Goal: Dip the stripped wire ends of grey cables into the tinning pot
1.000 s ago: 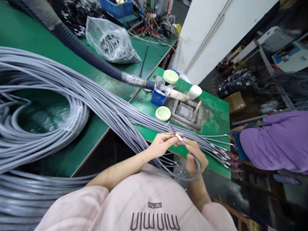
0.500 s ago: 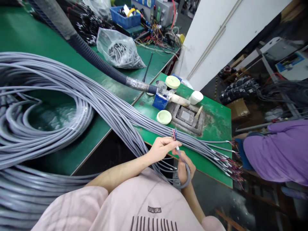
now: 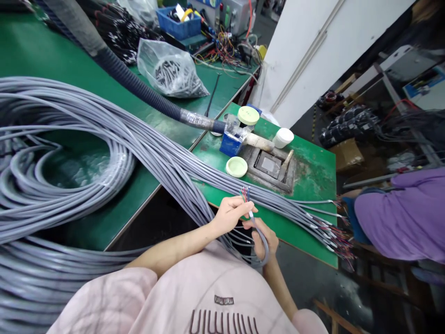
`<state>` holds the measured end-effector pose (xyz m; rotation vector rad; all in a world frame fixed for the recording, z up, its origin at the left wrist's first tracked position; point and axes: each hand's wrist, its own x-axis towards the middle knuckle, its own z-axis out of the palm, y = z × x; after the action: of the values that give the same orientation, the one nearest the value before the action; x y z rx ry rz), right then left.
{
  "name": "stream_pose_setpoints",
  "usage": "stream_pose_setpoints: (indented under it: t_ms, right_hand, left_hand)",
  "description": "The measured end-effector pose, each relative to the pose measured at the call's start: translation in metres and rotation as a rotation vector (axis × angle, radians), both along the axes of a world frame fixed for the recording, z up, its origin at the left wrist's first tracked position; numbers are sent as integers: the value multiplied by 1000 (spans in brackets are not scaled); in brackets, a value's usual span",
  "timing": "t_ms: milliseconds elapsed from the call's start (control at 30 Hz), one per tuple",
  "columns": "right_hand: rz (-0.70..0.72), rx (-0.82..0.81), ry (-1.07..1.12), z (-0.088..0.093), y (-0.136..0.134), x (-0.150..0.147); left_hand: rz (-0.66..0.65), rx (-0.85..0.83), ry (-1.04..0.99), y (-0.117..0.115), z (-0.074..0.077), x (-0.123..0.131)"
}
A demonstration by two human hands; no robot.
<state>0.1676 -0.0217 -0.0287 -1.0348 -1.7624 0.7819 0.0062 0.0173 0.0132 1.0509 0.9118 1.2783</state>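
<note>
My left hand [image 3: 232, 213] pinches the stripped end of a grey cable [image 3: 263, 239], where thin coloured wires [image 3: 245, 193] fan out above the fingertips. A white band sits just below them on the cable. Lower down and to the right, my right hand [image 3: 264, 237] is closed around the same cable, which bends in a loop beside the palm. Behind both hands a thick bundle of grey cables [image 3: 181, 162] runs across the bench. Its far ends, with many bared wires [image 3: 335, 239], lie at the right edge of the green board.
A soot-stained square metal unit [image 3: 271, 164] is set in the green board. Around it stand a pale green dish [image 3: 237, 167], a white cup [image 3: 283, 138] and a blue block [image 3: 231, 144] under a dark corrugated hose [image 3: 139, 86]. A person in purple [image 3: 399, 213] is at the right.
Both hands and the held cable end have shifted slightly left. The fan of wires now tilts a bit more to the left. The grip looks the same.
</note>
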Motion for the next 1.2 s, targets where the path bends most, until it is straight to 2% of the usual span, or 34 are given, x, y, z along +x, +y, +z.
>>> stream_pose_setpoints:
  t_ms: [100,133,233,333,467,667,900,1200]
  right_hand:
    - [-173,-97,15,6,6,11]
    - [-192,-128,38,11,9,15]
    - [-60,-176,91,31,13,25]
    - [107,-187,22,52,14,23]
    - [67,-207,-144,67,11,7]
    - [7,-198,-175,66,9,-2]
    - [-38,-179,-217,63,6,-2]
    - [-40,-128,-225,59,3,-5]
  left_hand:
    - [-20,92,39,-1,1,-2]
    - [-29,110,51,-2,1,-2]
    - [-59,136,67,-3,1,-2]
    - [-100,149,62,-5,1,0]
    - [-136,136,24,-8,1,-1]
    - [-103,31,-56,-8,3,-6]
    - [35,-101,-193,-7,6,-2]
    - [45,-169,-229,-10,8,-5]
